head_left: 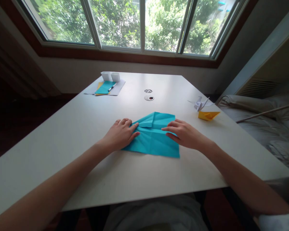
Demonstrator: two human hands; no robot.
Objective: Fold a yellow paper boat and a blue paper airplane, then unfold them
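Item one: blue paper sheet (156, 144), creased, lying on the near middle of the bench (135, 183). Its left end narrows; a folded flap lies along its far part. My left hand (120, 134) rests palm down over that narrow end, grasping nothing, fingers and thumb laid out on the paper. My right hand (184, 133) is over the right edge, fingers loosely bent, thumb apart, clenched on nothing; I cannot tell whether the fingertips touch the sheet.

Right of the sheet, I list an orange folded paper boat (208, 116) and, just beyond it, a white folded paper piece (199, 104) with thin points. Beyond the sheet, two round inserts (148, 98) are set in the bench top.

Far left: white paper (89, 91), a yellow sheet (100, 84) partly covered by a second blue sheet (103, 88), one pen (112, 87) across its right side, and two white boxes (106, 76) standing side by side.

Backdrop: a window (118, 24) with trees outside.
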